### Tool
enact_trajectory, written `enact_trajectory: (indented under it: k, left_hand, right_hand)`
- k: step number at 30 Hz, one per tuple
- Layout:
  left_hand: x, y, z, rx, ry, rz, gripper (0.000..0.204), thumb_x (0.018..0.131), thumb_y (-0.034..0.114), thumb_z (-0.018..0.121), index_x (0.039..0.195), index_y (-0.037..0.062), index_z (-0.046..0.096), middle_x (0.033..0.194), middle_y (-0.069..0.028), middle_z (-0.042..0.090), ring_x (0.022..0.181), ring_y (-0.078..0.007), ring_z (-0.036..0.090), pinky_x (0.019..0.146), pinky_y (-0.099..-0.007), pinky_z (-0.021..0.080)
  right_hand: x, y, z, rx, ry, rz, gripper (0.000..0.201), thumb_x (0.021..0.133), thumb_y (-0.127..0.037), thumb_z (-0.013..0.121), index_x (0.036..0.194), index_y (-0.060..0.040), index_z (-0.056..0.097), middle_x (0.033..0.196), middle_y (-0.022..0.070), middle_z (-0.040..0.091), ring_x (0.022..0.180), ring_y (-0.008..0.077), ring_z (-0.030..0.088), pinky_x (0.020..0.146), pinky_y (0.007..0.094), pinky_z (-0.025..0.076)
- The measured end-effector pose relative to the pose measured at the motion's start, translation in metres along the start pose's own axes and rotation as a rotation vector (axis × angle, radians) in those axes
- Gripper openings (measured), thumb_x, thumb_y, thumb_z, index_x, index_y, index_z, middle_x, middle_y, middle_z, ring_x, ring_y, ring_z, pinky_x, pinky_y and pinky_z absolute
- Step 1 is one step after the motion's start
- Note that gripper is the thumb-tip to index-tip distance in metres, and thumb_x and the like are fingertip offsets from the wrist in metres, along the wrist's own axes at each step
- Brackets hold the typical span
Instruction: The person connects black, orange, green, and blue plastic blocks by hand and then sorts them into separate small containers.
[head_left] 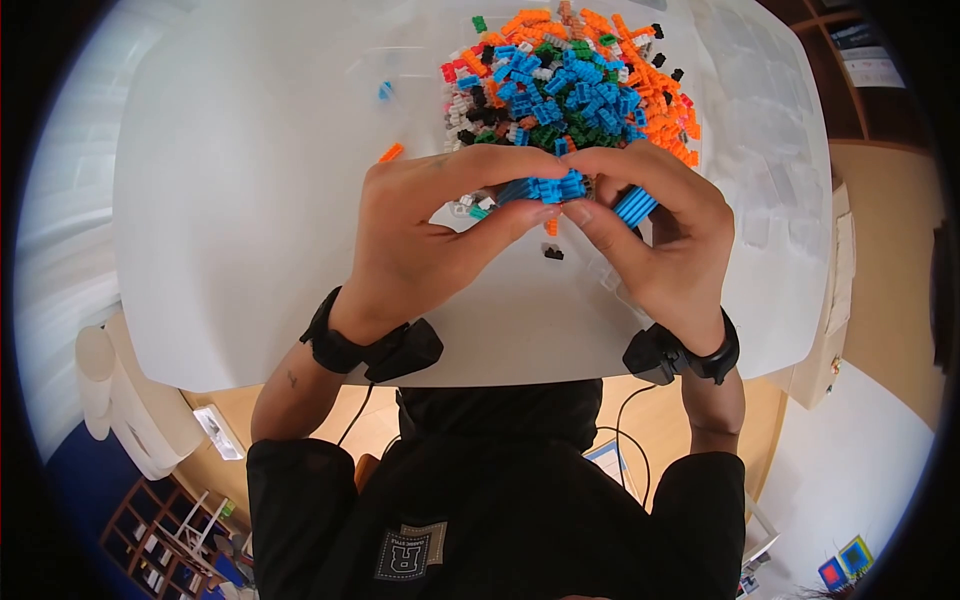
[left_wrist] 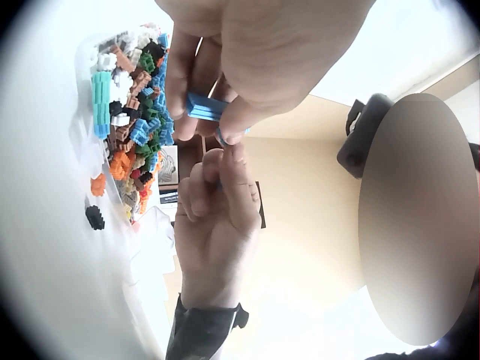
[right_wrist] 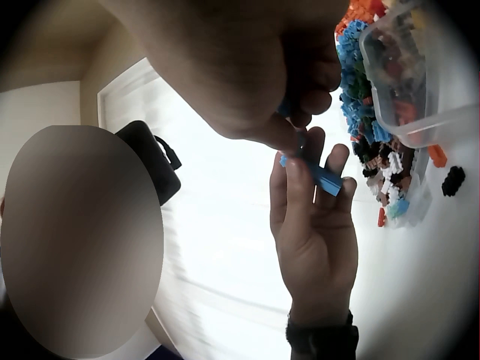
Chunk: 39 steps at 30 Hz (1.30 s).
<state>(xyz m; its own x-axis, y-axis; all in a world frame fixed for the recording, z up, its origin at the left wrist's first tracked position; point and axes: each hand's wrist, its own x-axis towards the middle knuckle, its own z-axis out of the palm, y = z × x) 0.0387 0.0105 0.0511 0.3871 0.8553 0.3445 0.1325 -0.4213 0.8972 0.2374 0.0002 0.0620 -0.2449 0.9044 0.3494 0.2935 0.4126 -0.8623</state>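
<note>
Both hands meet in front of the brick pile, fingertips close together. My left hand (head_left: 415, 230) pinches a joined row of small blue building bricks (head_left: 545, 188) between thumb and fingers. In the right wrist view this blue piece (right_wrist: 327, 181) lies across the left hand's fingers. My right hand (head_left: 675, 205) has thumb and forefinger at the right end of the same row, pinching it. A second, ridged blue brick stack (head_left: 636, 206) sits within the right hand's curled fingers. Fingers hide part of the joint between the hands.
A heap of small bricks (head_left: 575, 95) in blue, orange, green and other colours lies beyond the hands. A clear plastic box (right_wrist: 390, 124) stands by it. A loose black brick (head_left: 553, 252) and orange brick (head_left: 391, 152) lie on the white table (head_left: 240, 200).
</note>
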Motion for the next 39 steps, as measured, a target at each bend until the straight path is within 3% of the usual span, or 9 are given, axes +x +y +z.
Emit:
enact_trajectory:
  k: [19,22,27,29,30,32,34,36,39]
  left_hand:
    - [-0.001,-0.002,0.001,0.002,-0.031,-0.114,0.027,0.075,-0.007,0.071,0.102,-0.0043,0.067,0.095,-0.0131,0.070,0.081,-0.0165,0.068,0.072,-0.0262,0.053]
    - [-0.002,-0.004,0.003,-0.262,0.015,-0.139,0.028,0.078,-0.007,0.068,0.106,-0.0055,0.064,0.097,-0.0151,0.069,0.081,-0.0183,0.068,0.070,-0.0268,0.052]
    - [0.000,0.001,0.001,-0.676,-0.005,-0.401,0.021,0.085,-0.001,0.064,0.106,-0.0065,0.063,0.098,-0.0134,0.067,0.083,-0.0170,0.067,0.074,-0.0271,0.053]
    - [0.000,0.003,0.001,-0.684,0.002,-0.393,0.022,0.085,-0.001,0.064,0.106,-0.0055,0.064,0.099,-0.0121,0.067,0.083,-0.0161,0.066,0.074,-0.0265,0.053]
    - [0.000,0.003,0.001,-0.697,0.015,-0.394,0.022,0.085,-0.001,0.065,0.107,-0.0045,0.064,0.100,-0.0109,0.067,0.083,-0.0151,0.066,0.073,-0.0258,0.052]
    - [-0.003,0.000,0.000,-0.510,0.007,-0.327,0.024,0.082,-0.003,0.066,0.106,-0.0051,0.064,0.101,-0.0134,0.066,0.087,-0.0181,0.065,0.072,-0.0271,0.053]
    - [-0.004,-0.003,0.000,-0.318,0.003,-0.235,0.027,0.079,-0.006,0.067,0.106,-0.0056,0.064,0.102,-0.0159,0.066,0.090,-0.0211,0.065,0.072,-0.0283,0.053]
    - [0.000,0.000,0.004,-0.111,0.054,-0.185,0.027,0.077,-0.002,0.070,0.103,0.0040,0.069,0.101,-0.0080,0.067,0.083,-0.0141,0.063,0.070,-0.0245,0.050]
    - [0.000,0.001,0.006,0.043,0.073,-0.062,0.029,0.071,-0.008,0.072,0.099,0.0014,0.070,0.103,-0.0121,0.064,0.085,-0.0168,0.063,0.068,-0.0244,0.051]
  right_hand:
    - [0.000,0.001,-0.003,0.120,0.033,0.024,0.028,0.070,0.008,0.072,0.097,-0.0015,0.070,0.074,0.0060,0.061,0.066,0.0122,0.056,0.057,0.0242,0.043]
    - [0.001,0.000,-0.003,0.065,0.015,-0.011,0.028,0.071,0.007,0.072,0.097,-0.0020,0.070,0.075,0.0062,0.061,0.065,0.0118,0.056,0.057,0.0238,0.043]
    - [0.000,-0.003,0.001,-0.026,0.012,-0.045,0.025,0.074,0.005,0.071,0.098,-0.0016,0.070,0.074,0.0058,0.062,0.065,0.0108,0.056,0.057,0.0224,0.043]
    - [0.000,-0.012,0.002,0.448,0.053,0.388,0.023,0.081,0.000,0.067,0.104,0.0005,0.065,0.073,0.0051,0.060,0.060,0.0092,0.052,0.053,0.0220,0.039]
    - [0.002,-0.010,-0.002,0.441,0.057,0.362,0.023,0.081,0.000,0.067,0.104,0.0005,0.065,0.073,0.0051,0.060,0.060,0.0092,0.052,0.053,0.0220,0.039]
    - [0.005,0.002,-0.009,1.080,-0.012,0.719,0.024,0.088,-0.008,0.060,0.109,0.0025,0.059,0.073,0.0043,0.058,0.055,0.0076,0.045,0.049,0.0213,0.033]
    - [0.004,0.007,-0.009,1.078,-0.018,0.627,0.023,0.091,-0.013,0.055,0.107,0.0034,0.056,0.074,0.0038,0.055,0.053,0.0070,0.039,0.048,0.0209,0.028]
    - [0.008,0.003,-0.015,1.174,-0.003,0.707,0.021,0.093,-0.018,0.055,0.103,0.0006,0.056,0.072,0.0032,0.053,0.053,0.0070,0.040,0.048,0.0209,0.029]
    - [0.009,-0.004,-0.015,1.031,-0.137,0.756,0.023,0.095,-0.025,0.054,0.101,-0.0032,0.056,0.071,0.0032,0.052,0.053,0.0068,0.041,0.047,0.0209,0.028]
